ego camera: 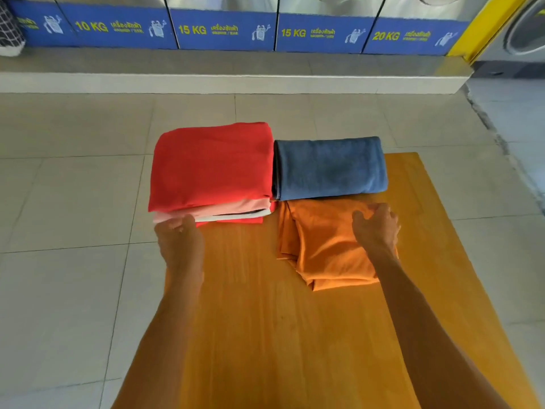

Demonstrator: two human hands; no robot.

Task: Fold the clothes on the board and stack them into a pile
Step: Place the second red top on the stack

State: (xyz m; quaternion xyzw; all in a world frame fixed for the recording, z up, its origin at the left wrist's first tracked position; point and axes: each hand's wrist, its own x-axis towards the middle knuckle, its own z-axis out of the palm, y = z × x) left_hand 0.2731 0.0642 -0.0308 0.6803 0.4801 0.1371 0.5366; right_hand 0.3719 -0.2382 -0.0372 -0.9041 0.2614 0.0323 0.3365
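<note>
On the far end of the orange wooden board (pixel 250 320) stands a pile of folded clothes with a red garment (pixel 212 166) on top and pink, white and red layers (pixel 236 212) under it. My left hand (pixel 180 243) touches the pile's near left corner, fingers curled at the pink layer. To the right lies a folded blue garment (pixel 330 168). In front of it sits a loosely folded orange garment (pixel 321 246). My right hand (pixel 377 228) rests on its far right corner, fingers curled into the cloth.
The board stands over a pale tiled floor (pixel 73 202). A raised grey step (pixel 236 75) and a row of washing machines with blue weight labels (pixel 224 29) run along the back. A yellow-framed machine (pixel 519 28) is at the right.
</note>
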